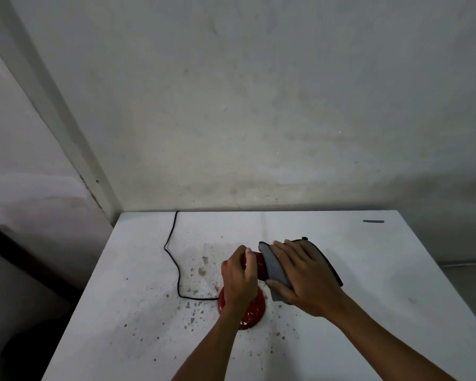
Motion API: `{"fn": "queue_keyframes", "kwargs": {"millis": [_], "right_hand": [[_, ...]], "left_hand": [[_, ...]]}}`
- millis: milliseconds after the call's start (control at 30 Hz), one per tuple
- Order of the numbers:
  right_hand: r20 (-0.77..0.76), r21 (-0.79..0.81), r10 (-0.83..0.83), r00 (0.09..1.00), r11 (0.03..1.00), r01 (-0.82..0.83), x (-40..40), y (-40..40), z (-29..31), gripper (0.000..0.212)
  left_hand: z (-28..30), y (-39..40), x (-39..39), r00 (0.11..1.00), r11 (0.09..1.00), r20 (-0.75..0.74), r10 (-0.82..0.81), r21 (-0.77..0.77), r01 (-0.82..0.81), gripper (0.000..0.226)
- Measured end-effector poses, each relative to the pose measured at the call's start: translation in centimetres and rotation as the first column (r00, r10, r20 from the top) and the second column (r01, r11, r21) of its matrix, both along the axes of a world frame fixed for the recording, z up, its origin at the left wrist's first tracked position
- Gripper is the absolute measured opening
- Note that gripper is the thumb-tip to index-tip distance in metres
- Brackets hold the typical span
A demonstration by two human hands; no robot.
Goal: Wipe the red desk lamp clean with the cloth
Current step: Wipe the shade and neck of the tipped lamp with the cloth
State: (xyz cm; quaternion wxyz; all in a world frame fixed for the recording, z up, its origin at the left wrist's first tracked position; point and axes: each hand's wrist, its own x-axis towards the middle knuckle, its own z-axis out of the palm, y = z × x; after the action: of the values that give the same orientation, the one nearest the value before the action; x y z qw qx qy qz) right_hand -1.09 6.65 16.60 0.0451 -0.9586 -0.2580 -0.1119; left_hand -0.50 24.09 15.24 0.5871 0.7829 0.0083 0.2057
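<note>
The red desk lamp [254, 310] stands on the white table [368, 270], its round base speckled with pale flecks. My left hand [238, 279] is closed around the lamp's upper part, hiding most of the stem and head; only a strip of red shows between my hands. My right hand [302, 276] presses a grey cloth [275, 266] with a dark edge over the lamp head from the right. The cloth wraps under my fingers and thumb.
A black cord [173, 259] runs from the lamp base left and back to the table's far edge. Dirt flecks are scattered around the base. A dark strip of tape [373, 221] lies at the far right. A grey wall rises behind.
</note>
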Motion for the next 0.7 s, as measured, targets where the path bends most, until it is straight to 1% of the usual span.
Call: {"fn": "queue_keyframes", "kwargs": {"millis": [100,167,200,233,267,300,333,367,400,433,467,500,533,600,633,700], "right_hand": [[-0.071,0.056,-0.025,0.997,0.998,0.029,-0.2,-2.0,0.1,0.080],[-0.172,0.169,-0.009,0.985,0.985,0.039,-0.1,-3.4,0.6,0.076],[-0.265,0.260,0.024,0.964,0.964,0.047,-0.1,-3.7,1.0,0.072],[-0.372,0.371,0.069,0.926,0.925,0.080,0.1,-4.0,1.1,0.068],[-0.470,0.479,0.104,0.877,0.864,0.154,0.5,-4.1,1.2,0.067],[-0.553,0.557,0.097,0.827,0.781,0.281,0.7,-4.4,1.2,0.072],[-0.627,0.585,0.061,0.777,0.696,0.417,1.0,-4.5,1.1,0.080],[-0.686,0.578,0.024,0.727,0.626,0.524,1.3,-4.6,0.9,0.082],[-0.726,0.566,-0.002,0.688,0.567,0.599,1.7,-4.7,0.9,0.077],[-0.747,0.565,-0.014,0.665,0.514,0.645,1.9,-4.8,1.1,0.072],[-0.751,0.574,-0.026,0.659,0.467,0.673,2.1,-4.7,1.6,0.067],[-0.743,0.587,-0.040,0.668,0.441,0.679,2.3,-4.6,2.3,0.065],[-0.721,0.600,-0.053,0.691,0.451,0.660,2.5,-4.4,3.0,0.065],[-0.654,0.629,-0.059,0.754,0.510,0.586,2.8,-3.9,4.0,0.066],[-0.611,0.647,-0.040,0.791,0.551,0.527,2.7,-3.4,4.5,0.064],[-0.495,0.669,0.073,0.866,0.669,0.325,2.1,-2.3,5.0,0.055]], "left_hand": [[0.1,0.2,0.0,1.000,1.000,-0.009,-0.001,0.010,0.002,0.037],[0.1,0.3,0.0,1.000,1.000,-0.019,-0.015,0.007,0.015,0.036],[0.0,0.3,0.0,0.999,1.000,-0.024,-0.021,0.004,0.021,0.036],[-0.1,0.3,0.0,0.999,1.000,-0.028,-0.025,0.003,0.025,0.036],[-0.2,0.4,0.0,0.999,1.000,-0.028,-0.026,0.005,0.027,0.036],[-0.3,0.2,0.1,0.999,0.999,-0.026,-0.032,0.007,0.032,0.036],[-0.4,0.2,0.1,0.999,0.999,-0.026,-0.038,0.007,0.038,0.037],[-0.6,0.3,0.2,0.999,0.999,-0.028,-0.040,0.004,0.040,0.038],[-0.8,0.3,0.2,0.998,0.999,-0.034,-0.045,0.002,0.045,0.039],[-0.9,0.3,0.3,0.998,0.999,-0.040,-0.051,0.005,0.051,0.040],[-1.1,0.4,0.4,0.997,0.998,-0.047,-0.053,0.013,0.054,0.042],[-1.2,0.5,0.5,0.997,0.998,-0.052,-0.053,0.026,0.054,0.043],[-1.3,0.5,0.6,0.997,0.998,-0.054,-0.050,0.038,0.053,0.044],[-1.3,0.5,0.7,0.997,0.997,-0.058,-0.048,0.055,0.052,0.044],[-1.3,0.5,0.7,0.997,0.997,-0.060,-0.049,0.060,0.053,0.044],[-1.4,0.5,0.7,0.997,0.996,-0.065,-0.047,0.075,0.052,0.043]]}}
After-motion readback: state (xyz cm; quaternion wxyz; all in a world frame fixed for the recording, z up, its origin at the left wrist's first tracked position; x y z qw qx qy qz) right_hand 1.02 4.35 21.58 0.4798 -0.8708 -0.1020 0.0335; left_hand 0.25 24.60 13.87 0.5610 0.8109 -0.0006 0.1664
